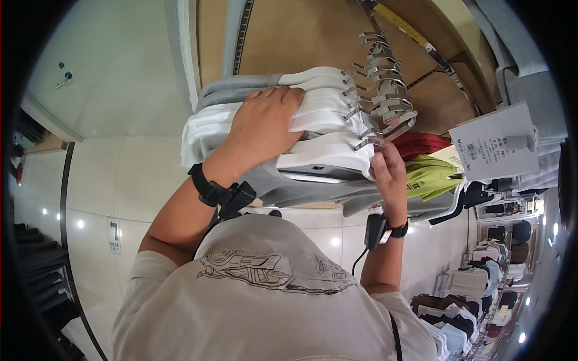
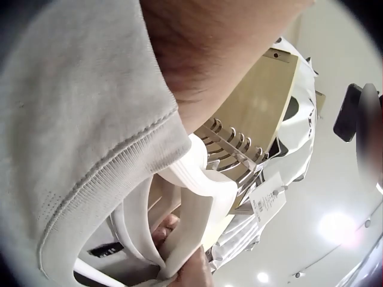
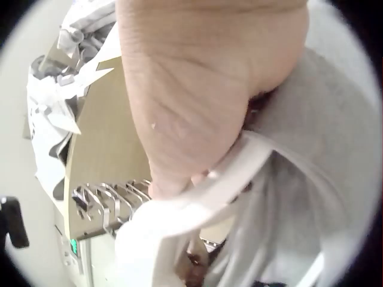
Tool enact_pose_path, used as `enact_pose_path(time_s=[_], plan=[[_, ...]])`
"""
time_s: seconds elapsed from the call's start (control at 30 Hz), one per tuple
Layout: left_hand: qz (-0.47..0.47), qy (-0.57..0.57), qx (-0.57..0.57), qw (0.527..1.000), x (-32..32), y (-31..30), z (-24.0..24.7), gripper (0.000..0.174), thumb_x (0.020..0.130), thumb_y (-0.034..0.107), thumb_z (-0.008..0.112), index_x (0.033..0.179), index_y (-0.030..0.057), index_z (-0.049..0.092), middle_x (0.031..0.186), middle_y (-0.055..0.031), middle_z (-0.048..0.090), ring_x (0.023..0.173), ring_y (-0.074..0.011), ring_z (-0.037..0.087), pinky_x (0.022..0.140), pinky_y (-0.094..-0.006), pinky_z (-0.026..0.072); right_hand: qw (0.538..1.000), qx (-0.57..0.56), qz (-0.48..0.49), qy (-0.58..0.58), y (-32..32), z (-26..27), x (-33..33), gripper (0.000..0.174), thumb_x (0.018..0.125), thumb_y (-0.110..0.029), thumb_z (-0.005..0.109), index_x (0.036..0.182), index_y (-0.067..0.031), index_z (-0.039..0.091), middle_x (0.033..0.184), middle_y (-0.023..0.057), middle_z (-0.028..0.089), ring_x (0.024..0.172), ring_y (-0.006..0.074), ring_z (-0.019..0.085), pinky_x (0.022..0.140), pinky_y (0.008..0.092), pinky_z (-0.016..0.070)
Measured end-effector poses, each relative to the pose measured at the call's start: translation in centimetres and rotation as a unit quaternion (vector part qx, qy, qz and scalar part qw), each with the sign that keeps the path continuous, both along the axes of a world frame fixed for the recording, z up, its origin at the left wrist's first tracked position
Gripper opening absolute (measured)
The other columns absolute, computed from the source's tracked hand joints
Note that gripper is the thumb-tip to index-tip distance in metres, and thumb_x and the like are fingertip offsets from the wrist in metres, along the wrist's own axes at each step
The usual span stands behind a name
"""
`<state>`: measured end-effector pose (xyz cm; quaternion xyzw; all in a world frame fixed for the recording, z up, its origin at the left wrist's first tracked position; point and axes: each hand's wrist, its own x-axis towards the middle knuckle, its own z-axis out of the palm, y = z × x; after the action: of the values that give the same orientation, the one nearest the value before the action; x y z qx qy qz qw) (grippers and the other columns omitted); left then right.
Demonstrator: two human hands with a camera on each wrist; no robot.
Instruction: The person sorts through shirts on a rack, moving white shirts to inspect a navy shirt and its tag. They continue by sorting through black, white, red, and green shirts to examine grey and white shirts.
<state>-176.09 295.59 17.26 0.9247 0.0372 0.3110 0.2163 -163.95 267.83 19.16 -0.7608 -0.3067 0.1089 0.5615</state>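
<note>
A row of white hangers (image 1: 322, 99) bears grey and white shirts, their metal hooks (image 1: 385, 78) bunched at the upper right. My left hand (image 1: 265, 123) lies across the tops of several of these hangers, its fingers bent over the far side and gripping the row. With my right hand (image 1: 388, 174) I hold the nearest white hanger (image 1: 331, 157) by its right shoulder, below the hook. A grey shirt (image 1: 325, 191) with a dark neck label hangs from it. In the right wrist view my right fingers (image 3: 173, 182) wrap the hanger's white arm (image 3: 197, 203).
Red (image 1: 421, 143) and lime-green shirts (image 1: 430, 176) hang just right of my right hand. A white price tag (image 1: 497, 144) dangles beside grey garments. Wooden panel (image 1: 301, 36) backs the rack. Racks of clothes (image 1: 469, 283) stand at the lower right, dark garments (image 1: 39, 265) at the left.
</note>
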Motion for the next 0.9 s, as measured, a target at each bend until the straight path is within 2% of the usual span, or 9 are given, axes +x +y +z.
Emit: enact_pose_path(time_s=[0.1, 0.13, 0.17, 0.2, 0.3, 0.37, 0.73, 0.8, 0.9], plan=[[-0.009, 0.010, -0.002, 1.000, 0.5, 0.1, -0.2, 0.061, 0.071, 0.020, 0.081, 0.125, 0.0052, 0.056, 0.119, -0.0171, 0.065, 0.114, -0.0366, 0.061, 0.099, -0.0446, 0.0459, 0.998, 0.047, 0.045, -0.019, -0.6, -1.0, -1.4, 0.060, 0.084, -0.029, 0.083, 0.129, 0.0017, 0.058, 0.116, 0.0123, 0.068, 0.105, 0.0213, 0.065, 0.092, 0.0339, 0.0495], [-0.004, -0.014, 0.011, 1.000, 0.8, 0.1, -0.3, 0.056, 0.071, 0.020, 0.081, 0.121, 0.0054, 0.058, 0.112, -0.0149, 0.067, 0.109, -0.0340, 0.063, 0.095, -0.0428, 0.0469, 0.971, -0.091, 0.022, -0.222, -0.3, -0.4, -2.2, 0.063, 0.082, -0.030, 0.085, 0.129, 0.0015, 0.058, 0.111, 0.0148, 0.067, 0.100, 0.0267, 0.064, 0.089, 0.0371, 0.0494], [0.001, -0.040, 0.024, 0.999, 1.0, 0.1, -0.3, 0.052, 0.071, 0.020, 0.081, 0.116, 0.0056, 0.061, 0.106, -0.0127, 0.069, 0.105, -0.0313, 0.065, 0.090, -0.0409, 0.0479, 0.883, -0.225, -0.003, -0.412, 0.1, -0.1, -2.8, 0.066, 0.079, -0.031, 0.087, 0.128, 0.0012, 0.058, 0.107, 0.0172, 0.066, 0.096, 0.0321, 0.064, 0.086, 0.0402, 0.0493], [-0.002, -0.042, 0.028, 0.999, 1.2, 0.1, -0.4, 0.052, 0.071, 0.020, 0.081, 0.116, 0.0056, 0.061, 0.106, -0.0127, 0.069, 0.105, -0.0313, 0.065, 0.090, -0.0409, 0.0479, 0.884, -0.199, -0.039, -0.421, 0.9, -0.7, -3.2, 0.065, 0.071, -0.024, 0.087, 0.125, 0.0013, 0.060, 0.098, 0.0203, 0.064, 0.086, 0.0411, 0.060, 0.077, 0.0473, 0.0477], [-0.001, -0.052, 0.021, 0.998, 1.3, -0.1, -0.4, 0.053, 0.070, 0.021, 0.082, 0.117, 0.0051, 0.060, 0.107, -0.0128, 0.069, 0.105, -0.0326, 0.065, 0.090, -0.0428, 0.0480, 0.890, -0.194, -0.108, -0.399, 0.8, -2.6, -2.7, 0.057, 0.065, -0.016, 0.084, 0.115, -0.0005, 0.063, 0.092, 0.0184, 0.065, 0.083, 0.0401, 0.062, 0.074, 0.0472, 0.0480], [-0.012, 0.049, -0.031, 0.998, 0.8, -0.3, 0.1, 0.062, 0.075, 0.022, 0.082, 0.128, 0.0021, 0.057, 0.126, -0.0198, 0.064, 0.119, -0.0387, 0.059, 0.102, -0.0456, 0.0444, 0.896, -0.182, -0.122, -0.386, 1.3, -1.8, -2.7, 0.047, 0.062, -0.011, 0.079, 0.105, -0.0028, 0.064, 0.086, 0.0174, 0.065, 0.083, 0.0406, 0.061, 0.073, 0.0468, 0.0480], [-0.080, -0.005, -0.022, 0.997, 0.9, 0.4, -0.8, 0.058, 0.074, 0.017, 0.079, 0.125, 0.0011, 0.057, 0.113, -0.0180, 0.068, 0.105, -0.0386, 0.064, 0.093, -0.0467, 0.0507, 0.864, -0.237, -0.105, -0.433, -4.2, -0.7, -2.3, 0.037, 0.061, -0.009, 0.079, 0.094, -0.0019, 0.062, 0.078, 0.0154, 0.057, 0.075, 0.0406, 0.056, 0.066, 0.0469, 0.0451], [-0.072, -0.048, 0.000, 0.996, 1.4, 0.8, -1.0, 0.055, 0.073, 0.011, 0.076, 0.124, 0.0030, 0.059, 0.110, -0.0184, 0.069, 0.102, -0.0389, 0.065, 0.090, -0.0465, 0.0521, 0.927, -0.276, -0.029, -0.252, -5.5, -2.5, -2.6, 0.038, 0.065, -0.012, 0.082, 0.096, -0.0018, 0.064, 0.077, 0.0159, 0.060, 0.074, 0.0393, 0.059, 0.064, 0.0449, 0.0467], [-0.087, -0.019, -0.025, 0.996, 2.3, 1.7, -1.3, 0.063, 0.069, 0.007, 0.077, 0.130, 0.0064, 0.061, 0.114, -0.0165, 0.069, 0.106, -0.0407, 0.064, 0.090, -0.0477, 0.0530, 0.932, -0.338, -0.018, -0.131, -8.7, -8.2, -3.0, 0.042, 0.073, -0.018, 0.085, 0.108, -0.0045, 0.067, 0.090, 0.0186, 0.069, 0.085, 0.0374, 0.067, 0.073, 0.0432, 0.0522]])
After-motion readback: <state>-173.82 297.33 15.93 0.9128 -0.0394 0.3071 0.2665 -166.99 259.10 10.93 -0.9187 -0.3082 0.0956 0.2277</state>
